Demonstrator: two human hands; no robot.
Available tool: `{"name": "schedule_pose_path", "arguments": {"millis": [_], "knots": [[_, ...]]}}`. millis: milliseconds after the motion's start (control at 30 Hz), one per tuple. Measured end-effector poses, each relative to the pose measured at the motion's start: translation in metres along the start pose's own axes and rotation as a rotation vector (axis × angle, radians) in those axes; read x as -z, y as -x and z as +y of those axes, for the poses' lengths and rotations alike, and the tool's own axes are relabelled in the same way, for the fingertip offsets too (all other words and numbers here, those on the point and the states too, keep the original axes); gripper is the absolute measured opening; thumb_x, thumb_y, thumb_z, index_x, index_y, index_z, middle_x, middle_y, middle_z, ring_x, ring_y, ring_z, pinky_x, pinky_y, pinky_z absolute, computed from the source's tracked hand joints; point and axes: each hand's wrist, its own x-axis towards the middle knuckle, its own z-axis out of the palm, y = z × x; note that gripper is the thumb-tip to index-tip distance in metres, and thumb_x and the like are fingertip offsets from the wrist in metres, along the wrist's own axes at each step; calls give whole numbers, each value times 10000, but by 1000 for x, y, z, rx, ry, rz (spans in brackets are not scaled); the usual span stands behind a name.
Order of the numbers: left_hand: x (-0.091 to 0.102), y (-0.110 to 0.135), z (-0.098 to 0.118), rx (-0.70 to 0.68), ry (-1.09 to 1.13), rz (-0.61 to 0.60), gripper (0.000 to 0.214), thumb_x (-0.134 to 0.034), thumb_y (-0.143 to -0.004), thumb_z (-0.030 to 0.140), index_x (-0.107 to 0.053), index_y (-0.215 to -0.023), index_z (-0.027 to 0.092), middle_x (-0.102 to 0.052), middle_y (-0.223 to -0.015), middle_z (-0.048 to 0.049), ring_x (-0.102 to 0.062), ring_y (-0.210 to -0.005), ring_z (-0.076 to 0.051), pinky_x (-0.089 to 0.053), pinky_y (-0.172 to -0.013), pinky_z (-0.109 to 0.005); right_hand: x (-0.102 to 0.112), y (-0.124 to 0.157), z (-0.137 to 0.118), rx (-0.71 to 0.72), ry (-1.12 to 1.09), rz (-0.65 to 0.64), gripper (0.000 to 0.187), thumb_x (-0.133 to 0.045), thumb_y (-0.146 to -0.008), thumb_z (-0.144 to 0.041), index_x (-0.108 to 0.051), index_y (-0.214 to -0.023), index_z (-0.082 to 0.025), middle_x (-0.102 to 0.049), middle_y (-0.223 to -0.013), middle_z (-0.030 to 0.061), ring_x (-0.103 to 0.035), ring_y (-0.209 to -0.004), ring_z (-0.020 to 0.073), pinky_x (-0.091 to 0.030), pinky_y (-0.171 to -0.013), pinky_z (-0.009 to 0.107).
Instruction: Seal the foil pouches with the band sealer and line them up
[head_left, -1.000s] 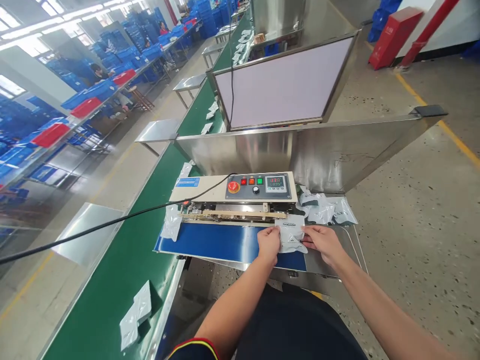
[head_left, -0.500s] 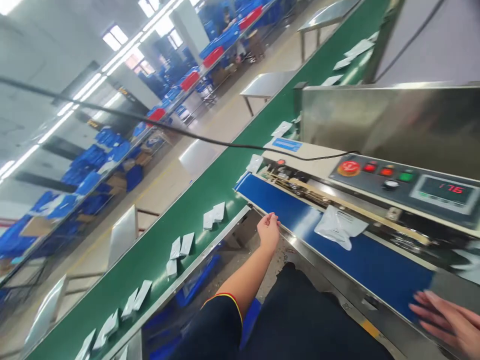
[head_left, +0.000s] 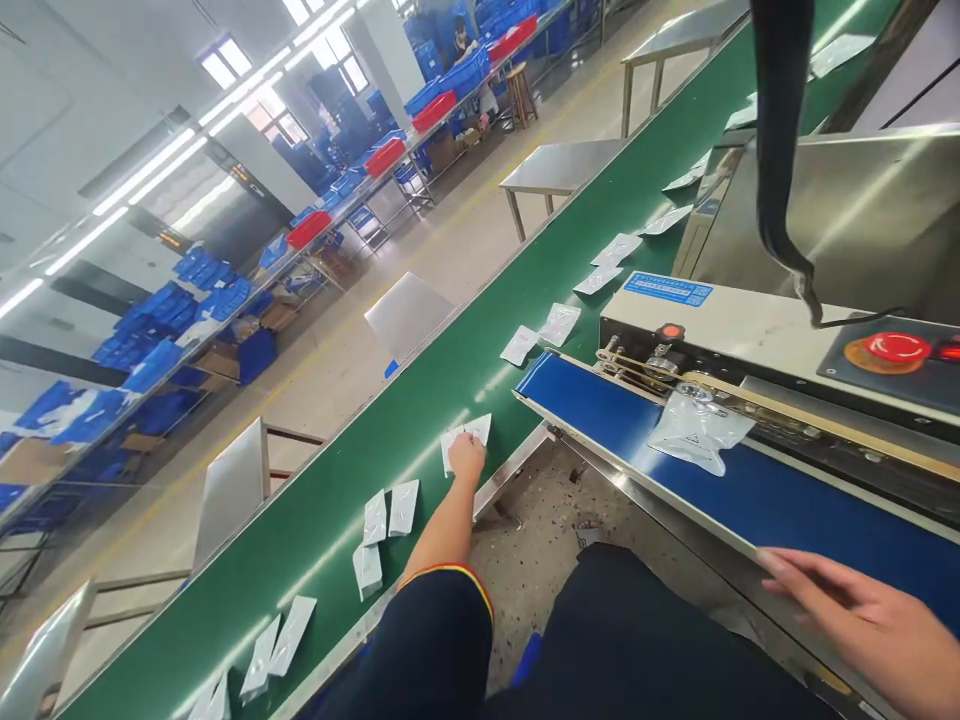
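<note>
Left hand, at 7 o'clock: rests on two white sachets, fingers curled and partly hidden, so a pinch cannot be confirmed. Right hand, at 4 o'clock: cut off by the frame edge, fingers extended and pressed together, holding nothing, near the edge of the blue belt. Clear bag: one, on that belt, at 3 o'clock. Sealer: one, at 2 o'clock, with one red stop button, its panel cut off. Green conveyor: about fourteen further sachets, the farthest hard to count. Black cable: one, blurred, at 1 o'clock. Floor: speckled concrete. Far hall, 11 o'clock: blue crates on racks, one co-worker.
</note>
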Motion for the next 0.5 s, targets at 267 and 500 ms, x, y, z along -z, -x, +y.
{"name": "schedule_pose_path", "arguments": {"millis": [267,500], "knots": [[76,52,70,-577,412,-438,133,-682,-770,219,-679,-637,204,-608,-620,15,-509,-625,-159,-368,-615,-264,-71,11,-124,733,-100,-265,427,-722,-967,-610,-880,-1248,-330,-810,-1357,92,-750,-1278,364,-576,-1176,521],[27,188,200,-628,948,-980,418,-773,-850,554,-845,-847,142,-742,-779,-67,-584,-687,-167,-456,-657,-263,-27,22,-82,689,-273,69,421,-637,-1060,-629,-883,-1042,-288,-858,-1083,92,-806,-992,290,-652,-936,396]]}}
